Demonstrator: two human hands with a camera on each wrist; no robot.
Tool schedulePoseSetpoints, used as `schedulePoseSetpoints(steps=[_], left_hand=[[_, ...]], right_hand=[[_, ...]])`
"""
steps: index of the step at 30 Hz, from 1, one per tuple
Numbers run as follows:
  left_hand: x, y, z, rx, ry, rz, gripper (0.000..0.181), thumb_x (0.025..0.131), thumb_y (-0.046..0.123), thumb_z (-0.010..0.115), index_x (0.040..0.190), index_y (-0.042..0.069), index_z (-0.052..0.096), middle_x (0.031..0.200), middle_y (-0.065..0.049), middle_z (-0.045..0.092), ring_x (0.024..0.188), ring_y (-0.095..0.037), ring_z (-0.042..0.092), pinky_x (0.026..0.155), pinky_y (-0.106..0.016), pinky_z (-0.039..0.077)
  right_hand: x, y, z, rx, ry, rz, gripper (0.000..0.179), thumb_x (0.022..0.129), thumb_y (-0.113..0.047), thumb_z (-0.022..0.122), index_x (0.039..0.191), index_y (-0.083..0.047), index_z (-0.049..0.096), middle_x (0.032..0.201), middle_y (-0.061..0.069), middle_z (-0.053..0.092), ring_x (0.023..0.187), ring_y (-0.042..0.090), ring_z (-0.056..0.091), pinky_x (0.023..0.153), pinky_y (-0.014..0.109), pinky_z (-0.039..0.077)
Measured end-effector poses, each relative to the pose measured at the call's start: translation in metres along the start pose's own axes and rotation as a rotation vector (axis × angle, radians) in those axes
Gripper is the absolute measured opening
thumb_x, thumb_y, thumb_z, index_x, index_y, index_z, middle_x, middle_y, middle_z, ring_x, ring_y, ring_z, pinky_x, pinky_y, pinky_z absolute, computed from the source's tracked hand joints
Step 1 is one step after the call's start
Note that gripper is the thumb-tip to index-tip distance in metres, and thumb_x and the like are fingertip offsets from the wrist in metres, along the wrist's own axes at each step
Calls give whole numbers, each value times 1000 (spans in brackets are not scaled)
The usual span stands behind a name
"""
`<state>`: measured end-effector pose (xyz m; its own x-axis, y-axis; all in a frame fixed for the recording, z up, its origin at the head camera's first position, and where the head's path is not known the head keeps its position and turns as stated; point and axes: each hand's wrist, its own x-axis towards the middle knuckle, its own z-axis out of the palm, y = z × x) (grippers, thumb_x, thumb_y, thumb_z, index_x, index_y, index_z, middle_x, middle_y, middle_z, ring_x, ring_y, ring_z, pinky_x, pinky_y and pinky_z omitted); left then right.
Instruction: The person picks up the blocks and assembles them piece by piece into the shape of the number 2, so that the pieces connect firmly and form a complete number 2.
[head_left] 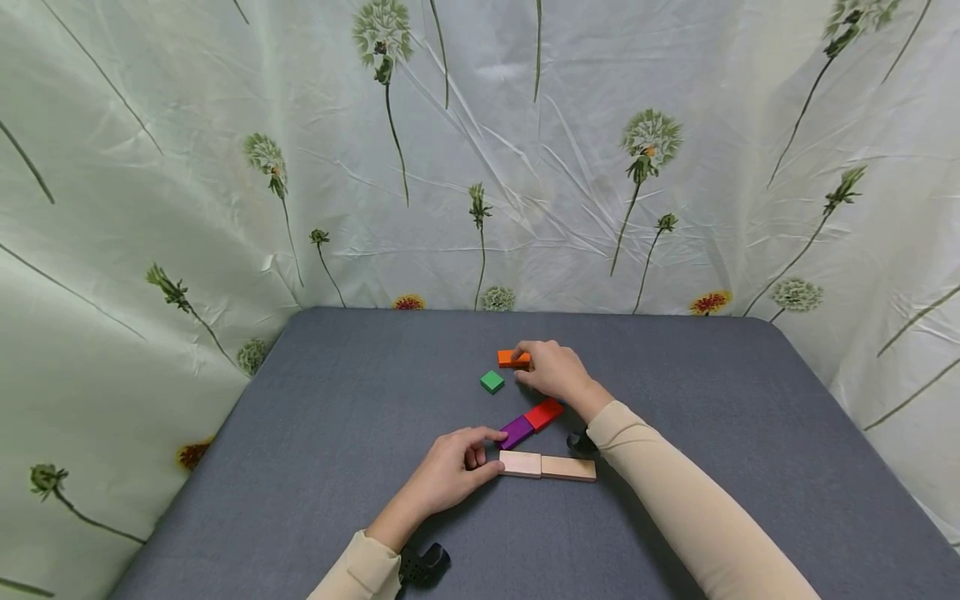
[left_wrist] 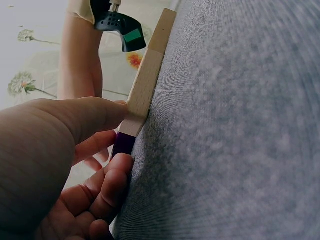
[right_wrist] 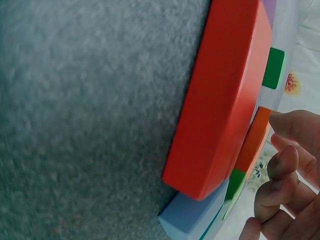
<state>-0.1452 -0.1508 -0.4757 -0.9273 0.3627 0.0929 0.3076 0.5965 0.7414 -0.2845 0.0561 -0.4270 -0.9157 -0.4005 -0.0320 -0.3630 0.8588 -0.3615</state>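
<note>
My left hand (head_left: pixel 448 468) is at the left end of two plain wooden blocks (head_left: pixel 567 468) laid end to end. Its thumb touches the nearer wooden block (left_wrist: pixel 142 82), while the index fingertip rests by the purple block (head_left: pixel 516 432). A red block (head_left: pixel 544 413) continues the purple one in a slanting line. Farther back, my right hand (head_left: pixel 557 371) reaches over an orange block (head_left: pixel 507 359), a fingertip touching it. A green square block (head_left: pixel 492 382) lies apart, left of that hand. The right wrist view shows another green block (right_wrist: pixel 235 185) and a blue block (right_wrist: pixel 192 212), hidden in the head view.
The blocks lie on a grey cloth-covered table (head_left: pixel 360 375). A flower-printed white curtain (head_left: pixel 450 167) hangs along its back and sides. Black wrist camera mounts (head_left: pixel 425 567) sit under the forearms.
</note>
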Motion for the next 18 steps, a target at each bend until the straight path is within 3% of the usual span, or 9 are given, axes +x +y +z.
schedulePoseSetpoints(steps=[7,14,18], left_hand=[[0,0,0,2,-1,5,33,96,22,83,128,19,77,82,10,60,68,-2,51,64,-23,44],[-1,-1,0,6,2,11,32,96,22,82,128,20,77,83,10,60,68,-2,51,64,-23,44],[-1,-1,0,10,4,15,32,96,21,82,128,20,77,83,10,60,68,-2,51,64,-23,44]], right_hand=[[-2,-4,3,-8,-17,-30,33,100,-27,78,130,-14,74,82,3,67,68,15,56,61,29,40],[-4,-7,6,-17,-21,-50,34,99,-28,80,130,-15,75,94,4,73,75,13,60,65,30,45],[-4,-9,8,-17,-30,-58,36,98,-29,81,131,-14,74,92,3,72,73,13,57,64,29,43]])
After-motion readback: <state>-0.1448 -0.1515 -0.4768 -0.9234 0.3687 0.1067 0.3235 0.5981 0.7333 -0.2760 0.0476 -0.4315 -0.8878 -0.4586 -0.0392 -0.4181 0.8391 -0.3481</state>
